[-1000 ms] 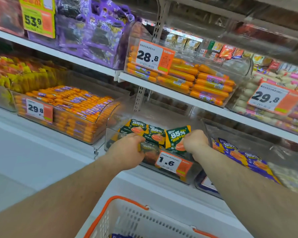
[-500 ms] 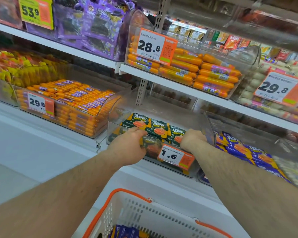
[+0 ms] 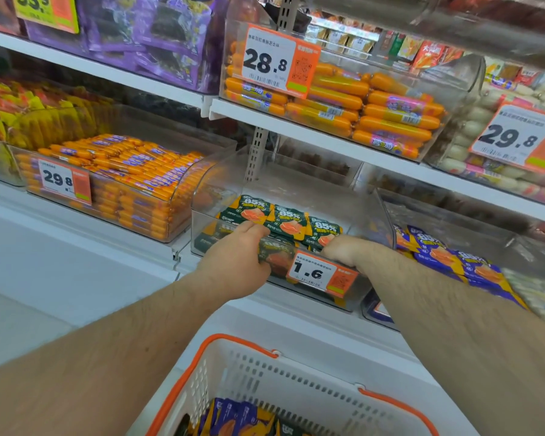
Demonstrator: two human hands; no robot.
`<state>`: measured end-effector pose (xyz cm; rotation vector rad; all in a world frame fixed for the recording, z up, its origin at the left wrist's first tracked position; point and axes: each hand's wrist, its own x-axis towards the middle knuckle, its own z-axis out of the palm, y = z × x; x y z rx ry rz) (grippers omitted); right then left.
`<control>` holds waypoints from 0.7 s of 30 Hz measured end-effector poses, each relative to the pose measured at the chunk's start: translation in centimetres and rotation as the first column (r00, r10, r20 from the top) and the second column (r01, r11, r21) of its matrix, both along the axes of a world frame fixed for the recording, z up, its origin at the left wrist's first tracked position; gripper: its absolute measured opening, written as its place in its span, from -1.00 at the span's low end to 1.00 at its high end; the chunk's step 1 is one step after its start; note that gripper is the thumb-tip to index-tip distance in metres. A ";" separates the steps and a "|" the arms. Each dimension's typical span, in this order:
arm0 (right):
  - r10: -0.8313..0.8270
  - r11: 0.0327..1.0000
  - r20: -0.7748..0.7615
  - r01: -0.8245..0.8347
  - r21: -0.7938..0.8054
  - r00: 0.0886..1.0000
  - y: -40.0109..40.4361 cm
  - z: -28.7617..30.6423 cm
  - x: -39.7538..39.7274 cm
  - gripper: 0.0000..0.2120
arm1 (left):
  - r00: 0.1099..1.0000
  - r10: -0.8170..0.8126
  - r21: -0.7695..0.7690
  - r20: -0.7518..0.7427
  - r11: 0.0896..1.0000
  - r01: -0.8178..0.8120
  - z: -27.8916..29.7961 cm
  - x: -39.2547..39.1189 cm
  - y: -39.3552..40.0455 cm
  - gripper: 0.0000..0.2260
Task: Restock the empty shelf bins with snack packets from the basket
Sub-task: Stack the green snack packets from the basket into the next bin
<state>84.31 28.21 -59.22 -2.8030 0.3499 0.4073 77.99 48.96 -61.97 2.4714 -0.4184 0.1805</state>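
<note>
Setting: retail shop, snack aisle. Evidence: white tiered shelving [image 3: 312, 127] carrying clear bins [image 3: 372, 215] of packaged sausages, orange price tags [image 3: 280, 62] clipped to bin fronts, shopping basket [image 3: 265, 369] below.

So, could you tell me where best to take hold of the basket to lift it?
Probably by the orange handle along the basket rim, fingers coming from above: it arches clear of the white slotted wall, leaving room to hook under.

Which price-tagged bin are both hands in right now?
The clear bin tagged 1.6, holding green packets. Left hand and right hand both reach over its front edge; the 28.8, 29.8 and 53.9 bins go untouched.
</note>
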 end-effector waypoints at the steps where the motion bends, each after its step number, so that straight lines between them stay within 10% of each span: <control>1: 0.029 0.999 0.003 -0.029 -0.041 1.000 -0.1 0.1 -0.2 -0.69 | 0.999 -0.016 -0.001 0.036 1.000 0.016 -0.2 -0.2 -0.3 -0.49; 8: 0.118 0.970 -0.058 -0.127 -0.205 0.991 0.4 0.5 -1.0 -0.71 | 0.951 -0.237 0.061 0.197 0.971 0.230 -1.6 -1.9 -2.4 -0.57; 11: 0.095 0.990 0.248 -0.065 -0.127 0.964 -0.2 0.3 -0.7 -0.80 | 0.925 -0.272 0.074 0.263 0.962 0.262 -2.0 -2.2 -2.7 -0.61; 14: 0.239 0.971 0.835 -0.096 -0.220 0.497 -0.1 -1.0 -2.7 -0.83 | 0.938 -0.290 0.081 0.193 0.957 0.279 -2.4 -2.6 -3.1 -0.64; 16: 0.429 0.883 0.898 -0.252 -0.396 0.095 0.6 -3.1 -5.7 -0.79 | 0.952 -0.298 0.137 0.072 0.948 0.287 -2.7 -3.1 -3.5 -0.64; 18: 0.460 0.832 0.888 -0.356 -0.425 0.016 0.9 -7.1 -8.4 -0.74 | 0.934 -0.333 0.276 -0.127 0.893 0.356 -3.4 -3.3 -3.7 -0.67; 21: 0.420 0.864 0.881 -0.394 -0.313 0.219 -0.9 -15.1 -11.4 -0.77 | 0.809 -0.329 0.461 -0.488 0.689 0.559 -5.1 -3.4 -3.7 -0.65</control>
